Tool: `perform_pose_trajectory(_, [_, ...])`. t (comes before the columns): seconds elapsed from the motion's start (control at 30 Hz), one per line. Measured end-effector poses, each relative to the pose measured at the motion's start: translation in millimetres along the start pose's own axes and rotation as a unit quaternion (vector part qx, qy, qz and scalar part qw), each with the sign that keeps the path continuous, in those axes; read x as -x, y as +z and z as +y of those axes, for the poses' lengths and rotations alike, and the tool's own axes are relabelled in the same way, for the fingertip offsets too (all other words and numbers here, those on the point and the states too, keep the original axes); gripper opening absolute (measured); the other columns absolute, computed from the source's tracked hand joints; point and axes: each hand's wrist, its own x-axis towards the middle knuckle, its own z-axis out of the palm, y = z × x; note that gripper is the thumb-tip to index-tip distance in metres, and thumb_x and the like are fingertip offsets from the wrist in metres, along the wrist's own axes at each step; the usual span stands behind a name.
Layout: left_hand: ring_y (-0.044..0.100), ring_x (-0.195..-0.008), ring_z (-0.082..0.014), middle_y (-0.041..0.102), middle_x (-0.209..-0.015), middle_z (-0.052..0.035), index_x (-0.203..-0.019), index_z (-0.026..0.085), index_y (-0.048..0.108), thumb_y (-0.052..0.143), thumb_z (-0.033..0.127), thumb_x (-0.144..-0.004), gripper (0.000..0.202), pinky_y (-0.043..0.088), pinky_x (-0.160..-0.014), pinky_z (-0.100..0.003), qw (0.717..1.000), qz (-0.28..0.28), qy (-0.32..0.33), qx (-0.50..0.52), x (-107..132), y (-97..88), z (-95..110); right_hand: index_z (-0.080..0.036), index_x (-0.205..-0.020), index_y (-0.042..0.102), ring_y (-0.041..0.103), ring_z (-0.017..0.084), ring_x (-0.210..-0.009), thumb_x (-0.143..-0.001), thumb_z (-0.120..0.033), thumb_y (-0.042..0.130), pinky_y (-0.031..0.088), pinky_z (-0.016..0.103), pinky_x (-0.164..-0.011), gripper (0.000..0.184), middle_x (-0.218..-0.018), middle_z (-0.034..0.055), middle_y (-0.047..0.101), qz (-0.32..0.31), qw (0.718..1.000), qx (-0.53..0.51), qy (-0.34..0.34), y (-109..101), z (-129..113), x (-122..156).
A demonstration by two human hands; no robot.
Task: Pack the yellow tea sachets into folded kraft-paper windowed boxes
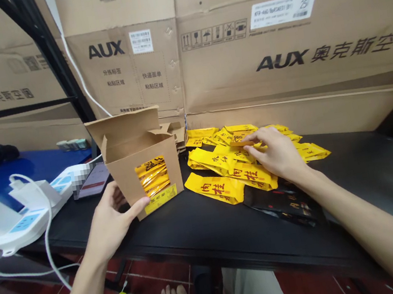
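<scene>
Flattened AUX cardboard cartons (242, 60) line the wall behind a black table (366, 180). At the left sits a white power strip (32, 217). Next, the left hand (112, 225) spreads around an open brown kraft box (145, 175), gripping its windowed front. Farther right, the right hand (276, 154) pinches a yellow foil sachet (240, 142) atop a loose heap of matching sachets (230, 171).

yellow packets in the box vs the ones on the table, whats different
The packets in the box sit in a tight stack, while the packets on the table lie in a loose heap. The boxed packets show only through a window in the box; the table packets lie open to view. Both are glossy yellow with dark lettering.
</scene>
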Motion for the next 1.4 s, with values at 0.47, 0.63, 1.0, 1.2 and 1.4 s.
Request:
perform_pose_trajectory(0.47, [0.072, -0.121, -0.0335, 0.075, -0.132, -0.013, -0.121, 0.022, 0.061, 0.092, 0.049, -0.062, 0.072, 0.056, -0.112, -0.054, 1.0, 0.004, -0.008, -0.003, 0, 0.1, 0, -0.024, -0.098, 0.069, 0.064, 0.026, -0.093, -0.1, -0.027, 0.061, 0.052, 0.043, -0.085, 0.009, -0.096, 0.008, 0.073, 0.1, 0.991, 0.049, -0.076, -5, -1, 1])
perform_pose_trajectory(0.63, [0.07, -0.126, -0.0331, 0.073, -0.137, -0.0128, -0.124, 0.022, 0.061, 0.093, 0.05, -0.062, 0.075, 0.053, -0.115, -0.053, 1.0, 0.002, -0.006, 0.004, 1, -0.6, -1, -0.024, -0.098, 0.068, 0.065, 0.025, -0.093, -0.1, -0.025, 0.063, 0.051, 0.041, -0.083, 0.006, -0.096, 0.0074, 0.073, 0.14, 0.984, 0.05, -0.098, -8, -7, -1])
perform_pose_trajectory(1.0, [0.071, -0.126, -0.0334, 0.073, -0.137, -0.0136, -0.123, 0.022, 0.061, 0.092, 0.049, -0.065, 0.072, 0.053, -0.115, -0.054, 1.0, -0.002, -0.001, 0.008, 0, -0.3, -2, -0.025, -0.097, 0.066, 0.066, 0.025, -0.093, -0.099, -0.027, 0.063, 0.053, 0.041, -0.083, 0.004, -0.095, 0.0077, 0.072, 0.141, 0.985, 0.049, -0.089, -9, -10, -1])
perform_pose_trajectory(1.2, [0.07, -0.127, -0.034, 0.071, -0.14, -0.0146, -0.125, 0.021, 0.06, 0.092, 0.049, -0.066, 0.073, 0.053, -0.116, -0.056, 1.0, -0.003, 0.002, -0.001, 0, -0.2, -3, -0.025, -0.099, 0.064, 0.072, 0.025, -0.092, -0.099, -0.028, 0.06, 0.056, 0.041, -0.083, 0.005, -0.1, 0.0094, 0.074, 0.116, 0.992, 0.029, -0.033, -12, -16, 0])
perform_pose_trajectory(1.4, [0.071, -0.125, -0.0336, 0.073, -0.137, -0.0139, -0.124, 0.021, 0.061, 0.092, 0.049, -0.065, 0.071, 0.054, -0.115, -0.055, 1.0, 0.0, 0.0, -0.006, -1, 0.4, -2, -0.023, -0.102, 0.062, 0.077, 0.025, -0.089, -0.097, -0.03, 0.061, 0.062, 0.041, -0.083, 0.008, -0.104, 0.0105, 0.078, 0.118, 0.993, 0.013, -0.006, -12, -19, 1])
